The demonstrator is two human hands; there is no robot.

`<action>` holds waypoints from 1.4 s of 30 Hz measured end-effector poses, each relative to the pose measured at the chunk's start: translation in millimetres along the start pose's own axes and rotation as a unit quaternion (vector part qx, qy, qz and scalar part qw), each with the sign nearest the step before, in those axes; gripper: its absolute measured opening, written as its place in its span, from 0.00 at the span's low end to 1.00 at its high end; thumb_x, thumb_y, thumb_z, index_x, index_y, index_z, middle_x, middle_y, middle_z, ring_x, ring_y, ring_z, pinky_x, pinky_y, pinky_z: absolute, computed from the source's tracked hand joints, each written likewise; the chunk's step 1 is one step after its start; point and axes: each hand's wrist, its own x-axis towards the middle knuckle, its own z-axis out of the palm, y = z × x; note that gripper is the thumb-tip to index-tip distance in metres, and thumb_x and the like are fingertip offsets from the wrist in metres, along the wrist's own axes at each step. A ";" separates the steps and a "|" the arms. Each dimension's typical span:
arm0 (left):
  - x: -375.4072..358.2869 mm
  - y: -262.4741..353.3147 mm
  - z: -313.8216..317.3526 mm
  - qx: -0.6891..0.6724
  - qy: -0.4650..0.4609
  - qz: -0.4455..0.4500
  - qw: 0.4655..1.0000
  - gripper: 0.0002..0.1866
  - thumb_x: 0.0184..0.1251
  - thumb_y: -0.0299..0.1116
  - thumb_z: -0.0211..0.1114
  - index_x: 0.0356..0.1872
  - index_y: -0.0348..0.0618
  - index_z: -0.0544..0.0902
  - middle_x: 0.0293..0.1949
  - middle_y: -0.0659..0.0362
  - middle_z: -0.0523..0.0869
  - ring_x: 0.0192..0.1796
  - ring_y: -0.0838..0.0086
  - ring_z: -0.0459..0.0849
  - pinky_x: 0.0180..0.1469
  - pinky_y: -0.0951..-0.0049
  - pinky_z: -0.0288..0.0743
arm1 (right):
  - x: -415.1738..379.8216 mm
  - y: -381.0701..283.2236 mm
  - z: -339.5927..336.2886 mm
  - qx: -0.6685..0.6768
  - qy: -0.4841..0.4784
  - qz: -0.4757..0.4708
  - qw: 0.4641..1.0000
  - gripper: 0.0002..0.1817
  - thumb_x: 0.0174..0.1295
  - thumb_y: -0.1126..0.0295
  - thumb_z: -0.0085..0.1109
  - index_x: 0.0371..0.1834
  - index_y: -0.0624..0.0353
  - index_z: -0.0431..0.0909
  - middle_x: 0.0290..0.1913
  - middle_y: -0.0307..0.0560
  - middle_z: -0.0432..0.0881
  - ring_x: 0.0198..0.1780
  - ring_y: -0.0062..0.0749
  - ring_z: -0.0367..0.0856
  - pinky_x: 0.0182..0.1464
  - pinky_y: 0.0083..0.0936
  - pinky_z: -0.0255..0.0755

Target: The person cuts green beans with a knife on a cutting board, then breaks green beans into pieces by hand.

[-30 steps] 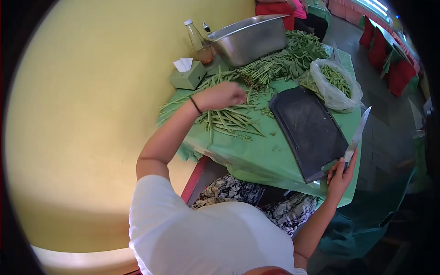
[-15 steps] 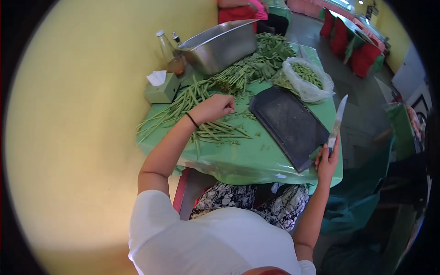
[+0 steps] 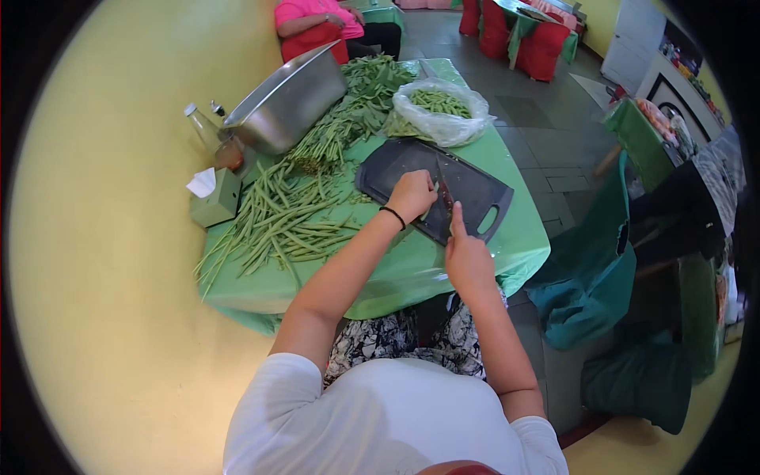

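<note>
On the table, a dark cutting board (image 3: 389, 165) lies with its handle slot toward the right. My left hand (image 3: 412, 195) is closed over the board, fingertips pinching a green bean (image 3: 427, 212). A knife (image 3: 444, 184) is gripped in my right hand (image 3: 469, 257), index finger stretched along it and the blade pointing away from me, right beside the left fingertips. Left of the board spreads a loose pile of long green beans (image 3: 279, 212). Behind the board sits a clear plastic bag (image 3: 461, 133) filled with cut bean pieces (image 3: 439, 102).
Leafy green bunches (image 3: 360, 95) lie beside a deep metal pan (image 3: 297, 101). At the wall stand a tissue box (image 3: 216, 198) and a glass bottle (image 3: 207, 131). A seated person (image 3: 310, 22) is behind the table; green-covered furniture (image 3: 586, 269) stands to the right.
The view has shifted to the right. My right hand brought the knife in from the table's right side onto the board. My left hand moved from the bean pile to the board with a bean.
</note>
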 end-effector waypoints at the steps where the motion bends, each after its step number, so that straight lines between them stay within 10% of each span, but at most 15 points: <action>1: -0.9 3.9 0.2 0.011 0.006 -0.007 1.000 0.06 0.49 0.27 0.64 0.27 0.37 0.82 0.27 0.51 0.85 0.30 0.54 0.82 0.36 0.60 0.75 | -1.7 -1.0 -1.1 -0.042 -0.032 0.003 0.999 0.38 0.63 0.71 0.47 0.77 0.52 0.45 0.29 0.60 0.81 0.26 0.54 0.81 0.29 0.46 0.73; 26: -52.8 16.7 -5.5 -0.111 0.018 -0.113 0.987 0.05 0.48 0.23 0.63 0.28 0.35 0.82 0.21 0.58 0.82 0.21 0.74 0.76 0.27 0.75 0.71 | -6.4 -16.4 29.3 -0.204 0.028 -0.002 0.979 0.41 0.57 0.72 0.53 0.76 0.55 0.49 0.23 0.48 0.75 0.13 0.29 0.73 0.12 0.29 0.68; 42: -46.2 7.5 -3.3 -0.150 0.043 -0.122 0.980 0.05 0.50 0.21 0.64 0.30 0.33 0.82 0.22 0.61 0.82 0.21 0.81 0.74 0.25 0.83 0.69 | -24.2 -6.2 -0.5 -0.125 -0.009 -0.050 0.991 0.43 0.55 0.74 0.53 0.76 0.58 0.47 0.23 0.50 0.77 0.15 0.34 0.75 0.16 0.30 0.71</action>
